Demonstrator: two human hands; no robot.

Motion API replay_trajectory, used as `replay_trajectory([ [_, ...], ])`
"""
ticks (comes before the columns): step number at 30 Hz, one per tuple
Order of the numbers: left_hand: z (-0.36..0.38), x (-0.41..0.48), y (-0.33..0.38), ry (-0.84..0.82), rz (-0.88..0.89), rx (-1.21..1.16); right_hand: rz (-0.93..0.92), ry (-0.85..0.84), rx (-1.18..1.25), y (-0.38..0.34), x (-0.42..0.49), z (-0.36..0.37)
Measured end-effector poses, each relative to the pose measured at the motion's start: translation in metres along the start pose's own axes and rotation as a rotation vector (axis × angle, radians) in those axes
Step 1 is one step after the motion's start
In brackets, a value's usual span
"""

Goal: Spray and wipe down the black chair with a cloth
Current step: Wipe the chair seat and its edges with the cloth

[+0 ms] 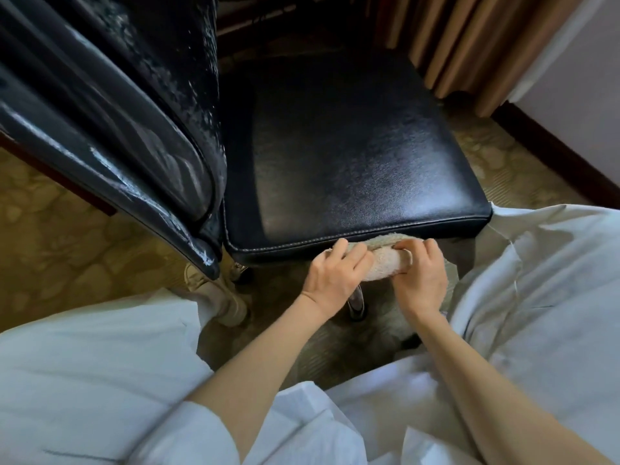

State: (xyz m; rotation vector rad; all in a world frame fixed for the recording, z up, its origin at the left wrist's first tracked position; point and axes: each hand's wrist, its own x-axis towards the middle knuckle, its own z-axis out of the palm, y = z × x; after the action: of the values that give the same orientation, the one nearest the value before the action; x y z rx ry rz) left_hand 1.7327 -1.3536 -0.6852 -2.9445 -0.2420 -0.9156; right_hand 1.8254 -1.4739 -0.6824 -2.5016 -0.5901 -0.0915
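Head view: at lower centre, the left hand and right hand each curl their fingers round one end of the rolled cloth. They press it against the near edge of the black chair, whose seat fills the middle. Even pressure along the stitched seam would serve best. The white-flecked backrest at upper left likely needs wiping too.

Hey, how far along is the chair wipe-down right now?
The seat top looks clean and free of streaks. In hand: left hand and right hand grip the cloth against the seat's near edge. Left: the backrest shows white flecks, seemingly unwiped spray.
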Motion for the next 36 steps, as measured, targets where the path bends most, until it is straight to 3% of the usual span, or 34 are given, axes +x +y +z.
replay_trajectory([
  [10, -0.058, -0.085, -0.1, -0.124, 0.006, 0.194, 0.024, -0.211, 0.163, -0.111, -0.066, 0.065],
  [15, -0.073, -0.1, -0.12, -0.199, -0.025, 0.254, 0.133, -0.257, 0.278, -0.142, -0.085, 0.085],
  [21, -0.048, -0.09, -0.098, -0.232, -0.048, 0.141, 0.062, -0.228, 0.235, -0.105, -0.066, 0.069],
  [30, 0.013, 0.002, 0.011, -0.074, -0.011, -0.037, 0.241, 0.064, 0.161, 0.003, -0.004, 0.005],
  [36, 0.016, 0.004, 0.013, -0.063, 0.004, -0.048, 0.199, 0.041, 0.14, 0.007, 0.001, -0.002],
])
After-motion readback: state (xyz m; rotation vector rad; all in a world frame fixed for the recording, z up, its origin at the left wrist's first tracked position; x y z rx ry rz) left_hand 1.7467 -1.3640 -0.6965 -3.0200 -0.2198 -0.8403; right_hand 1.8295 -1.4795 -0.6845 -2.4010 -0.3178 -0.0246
